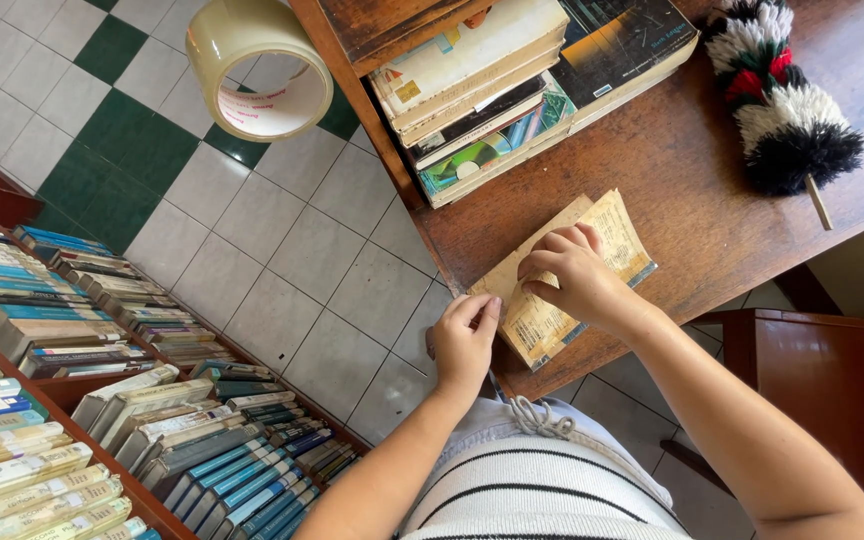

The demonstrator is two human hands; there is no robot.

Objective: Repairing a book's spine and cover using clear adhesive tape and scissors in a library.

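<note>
Worn yellowed book [562, 275] lies at near table [712, 200] edge. Right hand [572, 275] presses curled fingers on its cover; left hand [464, 340] pinches its near-left corner. Tape roll [257, 70] unused, far left; repair apparently unfinished.

A second-hand bookshop or library: crowded shelves of worn books [102, 400] at eight o'clock, another stack of books [482, 90] on the wooden counter [692, 200] at twelve, over a green-and-white tiled floor [252, 230].

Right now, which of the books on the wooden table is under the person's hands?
The worn yellowed book at the table's near edge. The right hand rests on it, the left hand touches its edge; the others are stacked apart.
</note>
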